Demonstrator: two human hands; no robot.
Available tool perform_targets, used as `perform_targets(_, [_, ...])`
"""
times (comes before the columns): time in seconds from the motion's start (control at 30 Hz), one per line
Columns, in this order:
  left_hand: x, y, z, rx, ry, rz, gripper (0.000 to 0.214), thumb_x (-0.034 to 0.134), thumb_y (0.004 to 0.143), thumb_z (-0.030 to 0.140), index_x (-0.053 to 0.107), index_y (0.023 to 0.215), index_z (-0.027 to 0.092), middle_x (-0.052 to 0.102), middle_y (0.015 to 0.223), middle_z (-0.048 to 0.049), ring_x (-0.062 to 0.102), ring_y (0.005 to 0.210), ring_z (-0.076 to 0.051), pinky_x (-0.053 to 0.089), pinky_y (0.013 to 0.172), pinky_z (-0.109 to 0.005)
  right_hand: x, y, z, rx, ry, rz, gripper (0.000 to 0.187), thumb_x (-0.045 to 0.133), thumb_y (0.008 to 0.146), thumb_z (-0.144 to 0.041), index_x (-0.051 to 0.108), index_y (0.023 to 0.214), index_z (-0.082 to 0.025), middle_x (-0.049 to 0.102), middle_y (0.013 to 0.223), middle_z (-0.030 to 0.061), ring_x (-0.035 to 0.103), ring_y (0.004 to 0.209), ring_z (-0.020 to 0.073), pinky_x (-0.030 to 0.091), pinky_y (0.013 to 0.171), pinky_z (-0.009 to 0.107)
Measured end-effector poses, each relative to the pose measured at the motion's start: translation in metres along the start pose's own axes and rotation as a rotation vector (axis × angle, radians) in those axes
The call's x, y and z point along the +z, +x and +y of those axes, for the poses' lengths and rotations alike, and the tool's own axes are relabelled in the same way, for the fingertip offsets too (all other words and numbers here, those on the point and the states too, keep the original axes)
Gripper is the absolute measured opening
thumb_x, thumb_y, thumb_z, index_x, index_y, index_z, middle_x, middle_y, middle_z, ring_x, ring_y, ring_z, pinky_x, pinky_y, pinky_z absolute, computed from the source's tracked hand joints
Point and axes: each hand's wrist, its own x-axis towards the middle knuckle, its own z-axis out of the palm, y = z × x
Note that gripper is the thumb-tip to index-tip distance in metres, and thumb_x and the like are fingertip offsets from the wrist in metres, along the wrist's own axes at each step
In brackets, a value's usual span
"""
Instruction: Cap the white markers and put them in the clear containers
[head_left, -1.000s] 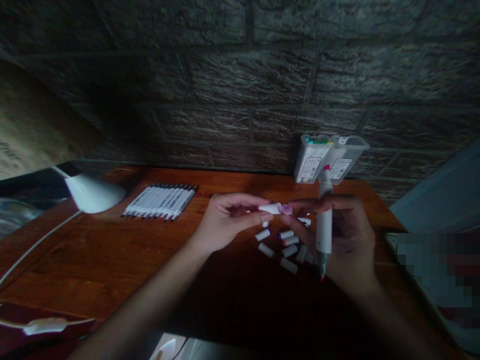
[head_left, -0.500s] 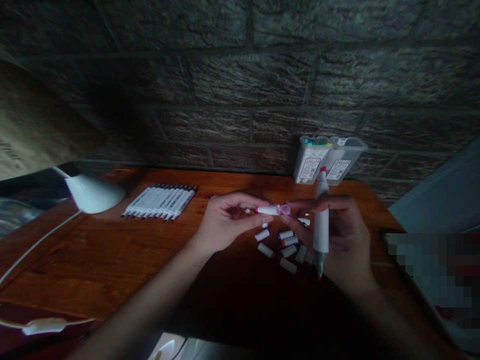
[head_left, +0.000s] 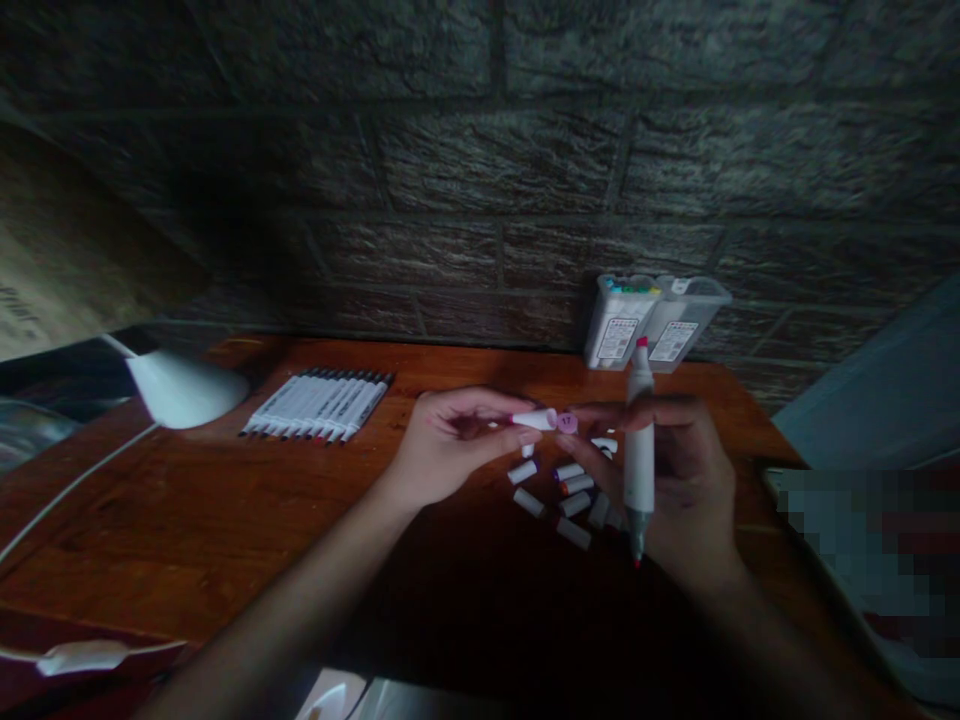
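Observation:
My left hand (head_left: 450, 440) pinches a white marker cap (head_left: 534, 420) between thumb and fingers, its round end pointing right. In my right hand (head_left: 686, 480), an uncapped double-ended marker (head_left: 640, 450) stands nearly upright, with a pink-red tip at the top and another at the bottom. The thumb and forefinger of that same hand grip a pink cap (head_left: 566, 422) marked 17, close beside the left hand's cap. Several loose white caps (head_left: 576, 484) lie on the table below both hands, some partly hidden behind the right hand.
A row of capped markers (head_left: 319, 405) lies on the wooden table (head_left: 150, 520) at left, beside a white lamp base (head_left: 187, 390) and its cord. Two clear plastic marker cases (head_left: 619, 325) stand at the back right, before a brick wall (head_left: 450, 170).
The view has shifted very slightly. Both hands keep their holds, and the open end of the left cap now faces a little more toward me.

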Motion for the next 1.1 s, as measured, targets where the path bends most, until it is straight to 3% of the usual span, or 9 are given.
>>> perform_targets(0.5, [0.0006, 0.0004, 0.0007, 0.022, -0.019, -0.002, 0.02, 0.084, 0.068, 0.017, 0.076, 0.087, 0.016, 0.079, 0.089, -0.0062, 0.075, 0.079, -0.017, 0.063, 0.074, -0.027, 0.0008, -0.0007, -0.0026, 0.013, 0.031, 0.0, 0.038, 0.077, 0.077, -0.01, 0.051, 0.1, -0.026, 0.075, 0.101, 0.0027, 0.075, 0.09, 0.0217, 0.064, 0.077, 0.037])
perform_targets(0.77, [0.0029, 0.001, -0.0002, 0.152, -0.061, -0.018, 0.019, 0.083, 0.067, 0.009, 0.075, 0.082, 0.017, 0.078, 0.091, -0.0063, 0.074, 0.088, -0.018, 0.061, 0.083, -0.03, 0.0002, -0.0012, 0.0009, 0.011, -0.001, 0.002, 0.04, 0.078, 0.075, -0.01, 0.051, 0.099, -0.026, 0.076, 0.101, 0.0023, 0.075, 0.086, 0.0208, 0.065, 0.075, 0.035])
perform_targets(1.1, [0.0013, 0.0002, -0.0013, 0.142, 0.014, -0.001, 0.016, 0.084, 0.068, 0.018, 0.075, 0.081, 0.017, 0.078, 0.092, -0.0084, 0.074, 0.087, -0.019, 0.061, 0.082, -0.032, 0.0001, 0.0006, 0.0017, -0.019, -0.038, -0.003, 0.038, 0.078, 0.076, -0.013, 0.051, 0.098, -0.026, 0.076, 0.1, 0.0023, 0.075, 0.087, 0.0201, 0.064, 0.074, 0.033])
